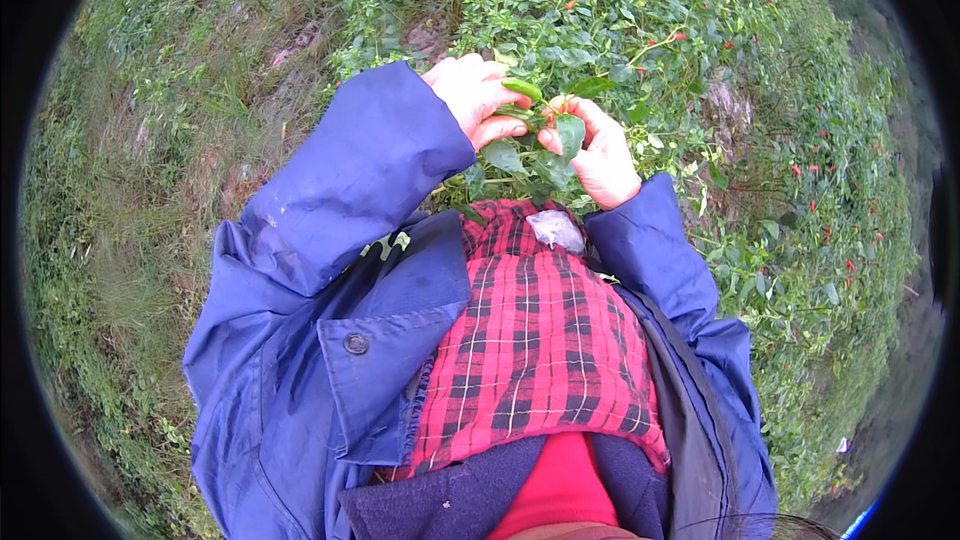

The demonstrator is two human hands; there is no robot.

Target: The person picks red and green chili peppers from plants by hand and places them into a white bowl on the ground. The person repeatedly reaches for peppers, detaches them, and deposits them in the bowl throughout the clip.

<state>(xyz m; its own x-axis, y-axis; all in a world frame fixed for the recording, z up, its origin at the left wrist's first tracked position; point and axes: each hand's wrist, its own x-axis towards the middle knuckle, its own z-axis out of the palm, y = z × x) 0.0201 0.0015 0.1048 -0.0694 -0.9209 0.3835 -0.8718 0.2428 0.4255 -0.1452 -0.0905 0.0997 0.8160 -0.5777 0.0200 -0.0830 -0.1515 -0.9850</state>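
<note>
My left hand (pixel 480 101), in a blue sleeve, has its fingers and thumb on green chili peppers. One plump green chili pepper (pixel 522 88) shows along the fingers, and a second green pod (pixel 516 113) lies between finger and thumb. Just to the right, my right hand (pixel 596 150) pinches a thin chili stem among green leaves (pixel 571 135). The fingertips of both hands are close together but apart. Leaves partly cover the right fingertips and the stem. Below them the chili plant's leafy branches (pixel 510 157) reach towards my red plaid apron.
Chili bushes (pixel 780 255) with red pods spread ahead and to the right. Grass and weeds (pixel 165 187) cover the ground on the left. A piece of clear plastic (pixel 556 230) sits on the plaid cloth (pixel 540 345) at my front. My blue jacket (pixel 285 360) hangs loose.
</note>
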